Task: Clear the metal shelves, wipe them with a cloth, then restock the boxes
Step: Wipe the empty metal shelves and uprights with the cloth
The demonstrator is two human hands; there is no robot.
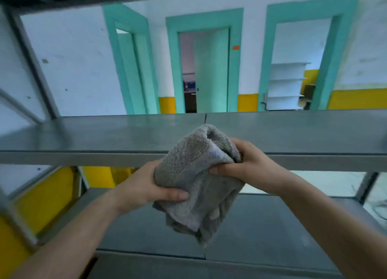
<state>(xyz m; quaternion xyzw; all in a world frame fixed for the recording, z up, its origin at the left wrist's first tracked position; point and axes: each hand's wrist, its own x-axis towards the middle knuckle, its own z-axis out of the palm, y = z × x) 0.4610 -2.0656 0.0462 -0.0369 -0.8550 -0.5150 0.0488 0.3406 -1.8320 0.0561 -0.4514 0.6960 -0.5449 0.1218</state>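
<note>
With both visible metal shelves (104, 134) bare, clearing looks done; the left hand (146, 184) and right hand (247, 163) grip the bunched cloth (194, 174), fingers curled round it, so wiping and restocking remain.

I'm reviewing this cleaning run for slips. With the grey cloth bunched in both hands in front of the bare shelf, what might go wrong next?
1. The cloth is wadded thick between the left hand and right hand. Wiped like that, it may clean only a narrow strip of the upper shelf.
2. Its loose end hangs toward the lower shelf and could snag or drag.
</note>
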